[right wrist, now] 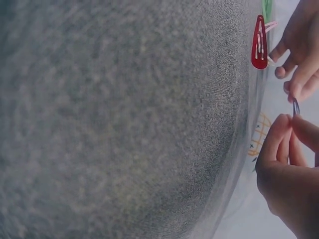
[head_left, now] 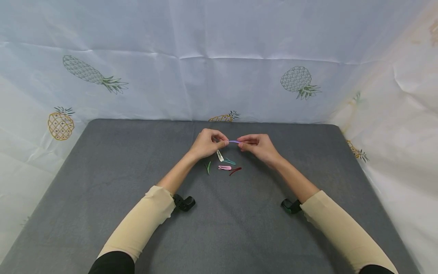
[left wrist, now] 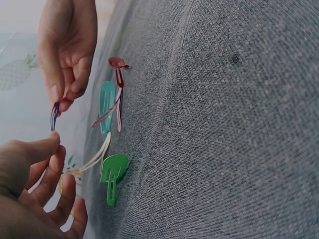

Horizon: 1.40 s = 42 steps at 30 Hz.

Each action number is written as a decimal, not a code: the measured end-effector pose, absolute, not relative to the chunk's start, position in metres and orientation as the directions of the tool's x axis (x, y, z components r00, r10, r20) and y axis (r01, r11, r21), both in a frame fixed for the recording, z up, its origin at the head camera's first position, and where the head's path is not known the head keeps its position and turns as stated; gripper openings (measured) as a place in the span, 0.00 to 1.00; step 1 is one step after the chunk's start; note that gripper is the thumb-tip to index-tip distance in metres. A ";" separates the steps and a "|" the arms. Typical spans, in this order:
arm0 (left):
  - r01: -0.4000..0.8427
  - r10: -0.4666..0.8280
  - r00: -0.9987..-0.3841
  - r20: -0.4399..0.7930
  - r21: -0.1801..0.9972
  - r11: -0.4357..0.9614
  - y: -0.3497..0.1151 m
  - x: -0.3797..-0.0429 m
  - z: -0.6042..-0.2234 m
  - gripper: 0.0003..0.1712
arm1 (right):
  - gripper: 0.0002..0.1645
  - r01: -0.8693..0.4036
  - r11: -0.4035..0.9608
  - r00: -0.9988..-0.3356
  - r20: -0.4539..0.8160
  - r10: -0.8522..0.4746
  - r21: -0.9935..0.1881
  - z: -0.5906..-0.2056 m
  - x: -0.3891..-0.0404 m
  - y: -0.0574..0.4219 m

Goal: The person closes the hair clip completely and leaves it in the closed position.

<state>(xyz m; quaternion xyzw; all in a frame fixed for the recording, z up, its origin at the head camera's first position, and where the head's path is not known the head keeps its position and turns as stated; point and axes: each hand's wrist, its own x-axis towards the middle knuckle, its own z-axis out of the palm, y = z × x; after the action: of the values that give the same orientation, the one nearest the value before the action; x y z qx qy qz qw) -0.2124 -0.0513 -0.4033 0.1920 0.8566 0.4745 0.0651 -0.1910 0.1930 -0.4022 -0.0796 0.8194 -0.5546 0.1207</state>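
Note:
A purple snap hair clip [head_left: 234, 141] is stretched between my two hands above the far half of the table. My left hand [head_left: 207, 144] pinches one end between thumb and forefinger. The other end is pinched by the fingertips of my right hand [head_left: 260, 147]. Below the hands lie more hair clips: a white one [head_left: 220, 155], a teal one [head_left: 229, 161], a pink one [head_left: 224, 167], a dark red one [head_left: 235, 170] and a green one [head_left: 208, 168]. In the left wrist view the purple clip [left wrist: 54, 117] shows edge-on, bridging both hands' fingertips.
Grey cloth covers the table [head_left: 137, 160]. Its far edge meets a pale curtain [head_left: 205, 87] printed with pineapples, which also hangs along the sides. Black wrist cameras [head_left: 184, 203] sit at both sleeve cuffs. The loose clips lie close together near the middle.

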 end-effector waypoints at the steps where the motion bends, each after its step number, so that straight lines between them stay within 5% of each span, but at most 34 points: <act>1: 0.267 0.390 -0.918 0.070 0.838 0.477 -0.051 -0.212 -0.403 0.08 | 0.18 0.003 0.377 -0.959 -0.109 -0.261 -0.926 -0.403 -0.191 0.193; 42: 0.241 0.410 -0.910 -0.066 0.722 0.649 -0.041 -0.212 -0.407 0.07 | 0.13 -0.030 0.564 -0.949 -0.154 -0.275 -0.825 -0.409 -0.194 0.193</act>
<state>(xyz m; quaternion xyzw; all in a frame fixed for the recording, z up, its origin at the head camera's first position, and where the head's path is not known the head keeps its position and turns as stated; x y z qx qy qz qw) -0.2124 -0.0414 -0.4069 0.1806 0.9009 0.3783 0.1123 -0.1939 0.1926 -0.4088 -0.0871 0.8742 -0.4587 0.1336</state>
